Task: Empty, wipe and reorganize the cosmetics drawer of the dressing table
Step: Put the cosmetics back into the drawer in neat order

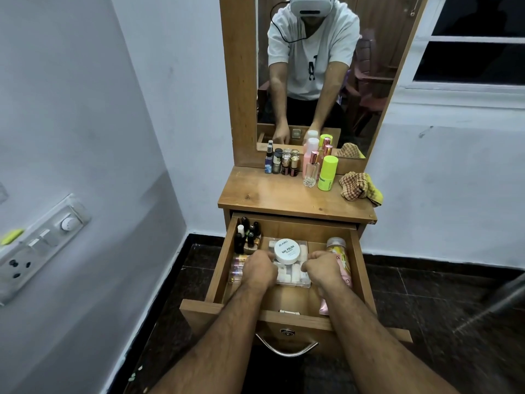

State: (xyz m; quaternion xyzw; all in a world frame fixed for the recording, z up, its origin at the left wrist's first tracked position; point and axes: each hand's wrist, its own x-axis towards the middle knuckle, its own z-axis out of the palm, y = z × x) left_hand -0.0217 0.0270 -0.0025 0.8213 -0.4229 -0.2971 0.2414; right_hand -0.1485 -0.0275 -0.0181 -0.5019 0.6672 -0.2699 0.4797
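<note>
- Down in the open wooden drawer (358, 260) of the dressing table: left hand (259, 270) and right hand (322, 268), both with fingers curled, gripping opposite ends of a clear plastic box (289, 275) filled with small white items.
- Resting on top of that box: a round white jar (287, 251) labelled "NAIL POLISH".
- Clustered upright in the drawer's far left corner: small dark nail polish bottles (247, 234).
- Lying along the drawer's left side, partly hidden behind the left hand: several small glittery tubes (236, 270).
- Lying along the right wall, just beside the right hand: a pink and yellow bottle with a clear cap (339, 251).
- At the drawer front: a curved metal handle (287, 348) below a small round lock.
- Standing on the wooden tabletop (270, 191) against the mirror (312, 66): a row of small dark and gold-capped bottles (282, 162), a clear perfume bottle with a pink cap (310, 170), a tall pink bottle with a white cap (311, 149), and a neon yellow-green bottle (327, 173).
- Crumpled at the tabletop's right edge: a checked brown and yellow cloth (360, 186).
- Reflected in the mirror: a person in a white T-shirt, wearing a headset, both arms reaching down.
- Mounted on the left wall: a white switch panel (42, 237).
</note>
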